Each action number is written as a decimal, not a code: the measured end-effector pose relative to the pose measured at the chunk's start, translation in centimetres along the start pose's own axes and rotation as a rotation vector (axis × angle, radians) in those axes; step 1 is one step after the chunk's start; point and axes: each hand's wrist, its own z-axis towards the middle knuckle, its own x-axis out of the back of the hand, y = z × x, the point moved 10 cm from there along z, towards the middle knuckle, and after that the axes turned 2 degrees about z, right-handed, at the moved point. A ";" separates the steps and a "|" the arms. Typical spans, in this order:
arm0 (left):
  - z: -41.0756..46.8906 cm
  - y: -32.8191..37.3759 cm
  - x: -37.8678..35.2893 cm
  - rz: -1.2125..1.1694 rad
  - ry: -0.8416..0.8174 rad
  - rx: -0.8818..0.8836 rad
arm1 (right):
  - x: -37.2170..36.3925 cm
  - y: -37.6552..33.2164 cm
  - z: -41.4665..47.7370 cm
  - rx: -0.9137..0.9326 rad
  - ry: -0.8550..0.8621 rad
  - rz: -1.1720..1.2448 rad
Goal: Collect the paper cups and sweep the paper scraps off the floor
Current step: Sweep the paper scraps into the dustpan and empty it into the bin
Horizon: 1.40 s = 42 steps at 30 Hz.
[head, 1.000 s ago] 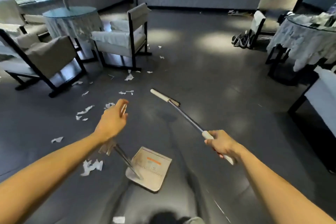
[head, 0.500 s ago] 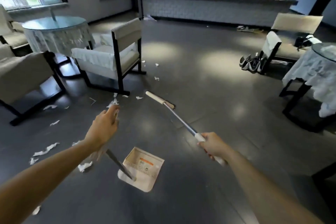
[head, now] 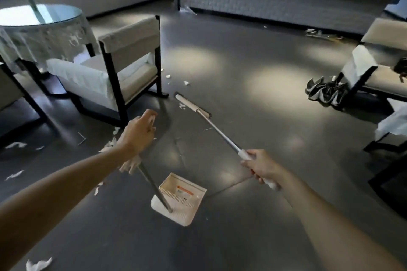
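White, torn paper scraps (head: 111, 144) lie crumpled on the smooth dark floor (head: 242, 99), most beside the black-framed cushioned armchair (head: 114, 72), one touching the broom (head: 199, 111) head. The right hand (head: 263, 166) is wrapped around the broom's white grip, its thin metal shaft slanting down to the flat narrow head. The left hand (head: 137, 133) is closed on the dustpan (head: 179, 199) handle; the ribbed white pan rests on the floor between both arms.
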 end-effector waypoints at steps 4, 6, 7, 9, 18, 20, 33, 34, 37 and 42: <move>12.3 2.8 -5.0 -0.005 -0.006 0.013 | 6.4 -2.3 11.7 -0.001 -0.024 -0.003; 18.2 3.7 -8.2 0.010 -0.004 0.022 | 9.3 -3.7 18.4 0.016 -0.036 -0.021; 21.2 4.0 -9.9 0.015 -0.005 0.036 | 10.7 -4.2 21.9 0.021 -0.043 -0.033; 27.0 4.7 -13.1 0.028 -0.009 0.069 | 13.7 -5.3 28.8 0.033 -0.054 -0.054; 50.1 7.8 -20.6 0.024 0.089 0.211 | 25.0 -14.7 54.8 0.057 -0.135 -0.084; 55.0 7.4 -22.0 0.015 0.110 0.262 | 26.3 -16.4 60.7 0.057 -0.155 -0.079; 89.1 4.8 -29.5 0.001 0.167 0.442 | 31.4 -31.1 99.4 0.084 -0.323 -0.137; 91.8 4.9 -29.7 -0.012 0.164 0.439 | 31.6 -32.4 101.9 0.097 -0.344 -0.138; 99.5 4.4 -30.7 0.002 0.154 0.480 | 32.2 -36.2 110.3 0.125 -0.389 -0.164; 111.0 2.6 -33.7 0.082 0.177 0.532 | 32.7 -41.6 124.2 0.179 -0.485 -0.240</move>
